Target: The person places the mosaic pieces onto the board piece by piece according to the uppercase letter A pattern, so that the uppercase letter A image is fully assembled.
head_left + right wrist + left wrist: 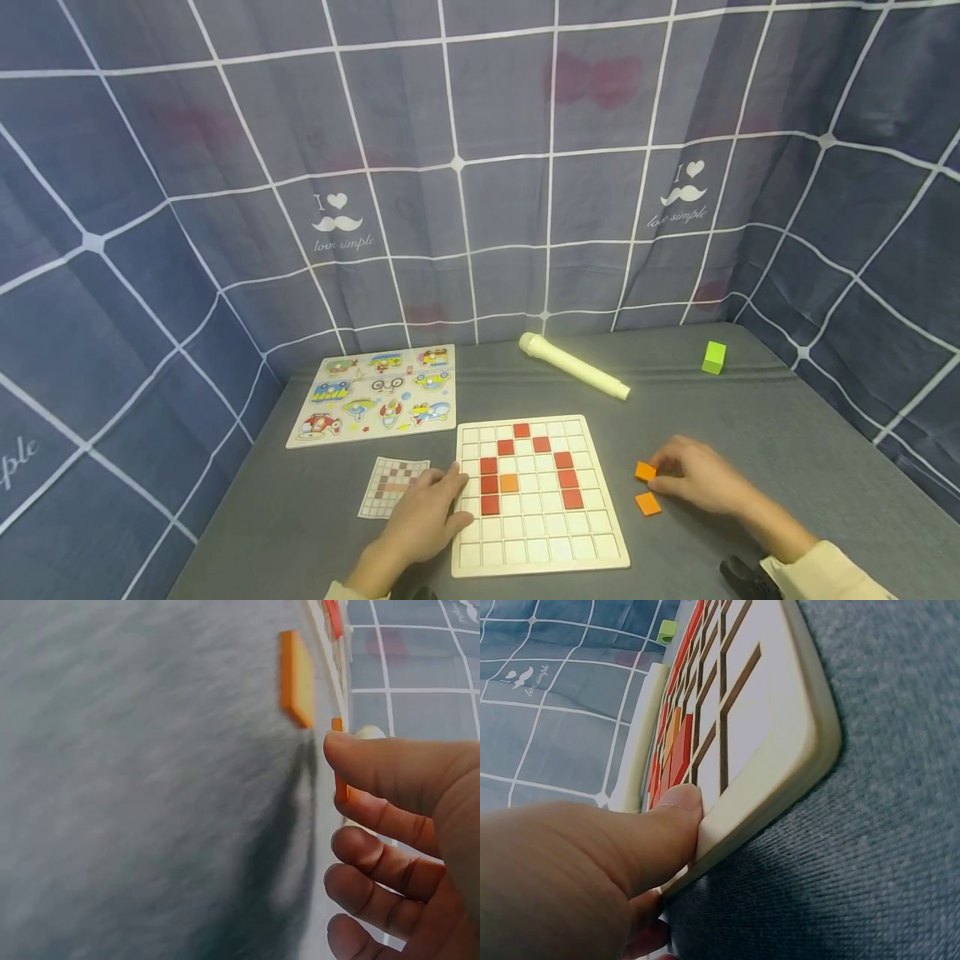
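A white grid board [531, 533] lies in front of me, with several red tiles [490, 483] and one orange tile [509, 483] set in its squares. My left hand [426, 517] grips the board's left edge; in the left wrist view the thumb [676, 817] presses its top near the rim and the other fingers are mostly hidden below. Right of the board, my right hand [697, 473] pinches a square orange tile [645, 472] between thumb and forefinger. Another orange tile [648, 504] lies flat on the table just below that hand.
A pattern card [372, 500] lies left of the board, partly behind my left hand. Farther back are a vehicle picture puzzle [405, 387], a pale microphone-shaped stick [573, 365] and a green block [714, 357]. A checked curtain [502, 208] hangs behind the dark table.
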The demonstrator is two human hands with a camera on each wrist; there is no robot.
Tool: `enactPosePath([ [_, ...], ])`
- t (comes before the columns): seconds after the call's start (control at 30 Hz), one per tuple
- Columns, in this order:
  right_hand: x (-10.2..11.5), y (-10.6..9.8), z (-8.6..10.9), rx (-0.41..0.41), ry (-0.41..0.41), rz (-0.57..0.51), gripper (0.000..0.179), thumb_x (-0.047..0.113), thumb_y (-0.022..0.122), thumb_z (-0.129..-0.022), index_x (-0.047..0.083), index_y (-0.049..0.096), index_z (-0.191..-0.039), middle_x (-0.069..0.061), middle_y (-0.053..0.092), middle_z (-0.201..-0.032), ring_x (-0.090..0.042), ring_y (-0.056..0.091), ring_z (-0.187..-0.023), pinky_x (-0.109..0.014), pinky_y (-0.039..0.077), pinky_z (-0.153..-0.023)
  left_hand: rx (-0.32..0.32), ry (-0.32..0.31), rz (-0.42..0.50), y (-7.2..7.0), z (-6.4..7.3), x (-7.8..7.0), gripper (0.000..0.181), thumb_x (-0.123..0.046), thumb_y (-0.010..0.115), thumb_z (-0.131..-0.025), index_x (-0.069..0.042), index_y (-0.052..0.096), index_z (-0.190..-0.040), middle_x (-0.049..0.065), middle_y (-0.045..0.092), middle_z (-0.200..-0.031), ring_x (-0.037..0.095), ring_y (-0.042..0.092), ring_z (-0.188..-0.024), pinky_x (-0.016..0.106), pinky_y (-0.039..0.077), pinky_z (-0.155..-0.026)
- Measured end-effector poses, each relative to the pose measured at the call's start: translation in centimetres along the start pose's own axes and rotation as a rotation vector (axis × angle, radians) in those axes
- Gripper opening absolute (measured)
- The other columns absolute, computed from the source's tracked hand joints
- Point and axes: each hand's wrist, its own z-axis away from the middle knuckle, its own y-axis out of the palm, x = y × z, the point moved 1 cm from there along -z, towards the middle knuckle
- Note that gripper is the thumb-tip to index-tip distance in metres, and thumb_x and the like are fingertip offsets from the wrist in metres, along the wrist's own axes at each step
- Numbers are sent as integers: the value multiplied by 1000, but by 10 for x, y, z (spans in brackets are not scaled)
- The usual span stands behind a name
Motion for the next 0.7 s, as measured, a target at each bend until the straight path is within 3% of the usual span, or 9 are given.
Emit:
enactPosePath([
  [0.3, 25, 0, -25, -35, -82, 20, 21, 29, 83, -73, 21, 67, -83, 13, 55, -79, 0, 46, -73, -22, 41, -62, 1, -9, -13, -1, -1, -1, 54, -39, 70, -88, -11, 59, -133, 11, 56, -143, 28, 56, -117, 49, 52, -89],
  [0.6, 59, 18, -52, 27, -203, -38, 21, 28, 81, -76, 15, 68, -86, 8, 58, -80, -1, 48, -72, -21, 43, -64, 4, -10, -20, -2, 0, -1, 54, -38, 70, -88, -10, 58, -133, 12, 54, -146, 28, 55, -118, 49, 52, -91],
  [0.7, 71, 27, -60, 86, -194, -61, 21, 30, 79, -77, 15, 69, -89, 8, 61, -85, -3, 51, -75, -21, 45, -67, 6, -11, -19, -2, 1, -2, 54, -38, 70, -88, -10, 58, -133, 12, 53, -147, 28, 55, -119, 49, 52, -92],
])
